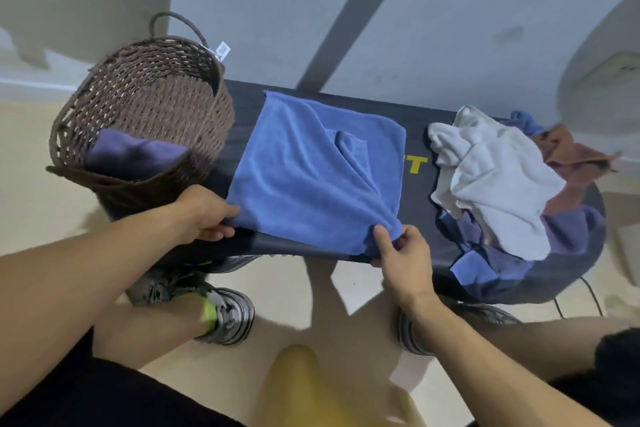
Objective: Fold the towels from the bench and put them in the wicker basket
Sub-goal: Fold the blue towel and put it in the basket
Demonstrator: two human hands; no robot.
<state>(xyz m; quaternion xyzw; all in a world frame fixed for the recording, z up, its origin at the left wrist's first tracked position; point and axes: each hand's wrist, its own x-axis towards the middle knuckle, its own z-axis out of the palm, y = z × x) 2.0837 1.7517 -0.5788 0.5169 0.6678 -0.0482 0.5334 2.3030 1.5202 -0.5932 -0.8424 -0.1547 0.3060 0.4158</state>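
Both grips are engaged: your left hand (204, 218) pinches the near-left corner of the mid-blue terry towel (311, 173), thumb on top and fingers curled under the hem; your right hand (401, 250) pinches the near-right corner the same way, thumb over, fingers beneath.

Item, towel in hand: spread roughly flat on the dark padded surface (415, 204), part-folded, one flap turned over with a loose corner showing near its middle. Its near edge runs between your two hands, across your body; its body stretches away from you toward the far edge of the surface. Neither hand is nearer; each holds one end of the same hem.

Item, destination: brown woven wicker basket (145, 97) with a loop handle, standing at the left end of the surface, just beside the towel and touching close to your left wrist. One dark blue folded towel (131, 152) already lies inside.

Item, remaining stock: a crumpled white towel (495, 177) heaped on blue and rust-brown cloths (575, 152) at the right end, apart from the towel in hand.

Judgement: the next fold likely carries the near hem up and away from you onto the far edge, both hands travelling together. The basket lies to the left, so your left hand has the shorter reach for the drop. Task appears early; several towels wait.
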